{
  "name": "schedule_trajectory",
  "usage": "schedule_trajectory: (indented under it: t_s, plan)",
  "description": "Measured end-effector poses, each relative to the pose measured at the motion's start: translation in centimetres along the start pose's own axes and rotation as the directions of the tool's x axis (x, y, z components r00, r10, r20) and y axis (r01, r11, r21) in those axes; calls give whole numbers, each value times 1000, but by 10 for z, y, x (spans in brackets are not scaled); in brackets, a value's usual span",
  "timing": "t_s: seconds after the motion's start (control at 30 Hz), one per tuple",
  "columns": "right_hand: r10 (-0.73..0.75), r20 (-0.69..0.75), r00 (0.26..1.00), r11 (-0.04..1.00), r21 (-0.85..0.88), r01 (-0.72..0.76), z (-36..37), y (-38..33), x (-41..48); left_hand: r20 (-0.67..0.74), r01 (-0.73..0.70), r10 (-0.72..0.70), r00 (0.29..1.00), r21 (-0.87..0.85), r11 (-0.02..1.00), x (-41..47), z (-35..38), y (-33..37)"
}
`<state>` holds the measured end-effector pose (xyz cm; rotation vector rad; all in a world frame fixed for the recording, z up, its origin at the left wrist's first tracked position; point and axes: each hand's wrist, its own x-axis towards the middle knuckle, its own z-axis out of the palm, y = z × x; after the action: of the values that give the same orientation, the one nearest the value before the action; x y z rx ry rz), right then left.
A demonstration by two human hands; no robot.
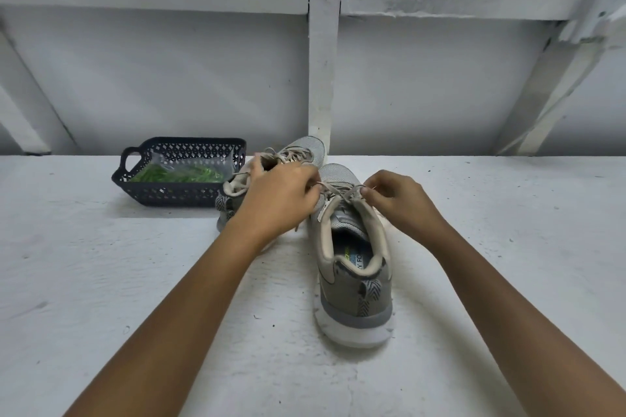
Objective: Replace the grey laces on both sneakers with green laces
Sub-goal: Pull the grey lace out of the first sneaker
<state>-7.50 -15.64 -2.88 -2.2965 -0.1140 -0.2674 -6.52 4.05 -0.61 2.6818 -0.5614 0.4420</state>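
Two grey sneakers stand on the white surface, heels toward me. The near sneaker (354, 267) is in the middle; the far sneaker (298, 154) sits behind it to the left, partly hidden by my left hand. My left hand (283, 195) pinches the grey lace (333, 188) on the near sneaker's left side. On the right side, my right hand (396, 200) pinches the same lace. Green laces (179, 174) lie in a clear bag inside the dark basket.
A dark blue perforated basket (176, 195) with a handle stands at the back left, touching the far sneaker. A white wall with beams rises just behind the shoes. The white table surface (101, 281) stretches on both sides.
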Motion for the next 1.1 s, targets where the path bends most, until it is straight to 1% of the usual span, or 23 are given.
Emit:
schedule_trajectory:
  t_s: [0.07,0.1,0.17,0.23,0.3,0.33,0.37,0.43,0.47,0.53,0.6,0.67,0.7,0.77,0.87,1.0,1.1]
  plan:
    - [-30,3,1000,999,26,30,-8,-11,-9,2,-2,2,1000,-178,984,-7,-9,6]
    - [-60,11,998,998,12,60,-11,-17,-15,14,6,-3,1000,-233,973,-13,-12,11]
    - [-132,23,991,990,-54,133,-14,-24,-29,29,-9,16,999,-234,972,-25,-14,20]
    - [-208,56,976,960,-177,215,-16,-26,-42,36,-36,45,998,-208,978,-37,-10,24]
    - [-210,150,966,931,-271,244,-18,-25,-53,40,-15,26,999,-247,969,-45,-7,23]
    - [-190,195,962,928,-285,241,-20,-25,-56,39,4,7,999,-274,962,-49,-6,23]
    - [-175,225,959,933,-272,234,-23,-25,-58,35,14,-4,999,-288,958,-52,-6,22]
    - [-167,231,958,964,-165,208,-29,-27,-58,22,7,-1,1000,-275,961,-57,-4,22]
    - [-169,202,965,976,-104,193,-31,-28,-55,14,5,-1,1000,-271,962,-58,-2,23]
    - [-151,109,983,987,-39,156,-32,-29,-45,3,24,-24,1000,-302,953,-59,3,24]
    - [-89,35,995,996,-6,89,-29,-26,-31,7,69,-71,997,-366,928,-59,10,24]
    - [-23,20,1000,999,-26,23,-24,-22,-14,47,146,-140,989,-455,878,-58,16,25]
    - [9,38,999,998,-59,-6,-22,-21,-6,91,201,-179,980,-500,843,-57,18,24]
    - [74,125,989,991,-123,-58,-18,-21,8,194,302,-233,953,-560,771,-54,22,22]
    - [133,284,950,982,-168,-88,-12,-24,19,310,395,-252,917,-606,691,-53,24,20]
    - [186,360,914,980,-129,-149,-8,-30,29,327,433,-285,901,-648,626,-55,25,22]
    - [231,374,898,970,-161,-182,-3,-33,34,330,441,-293,897,-663,605,-57,25,23]
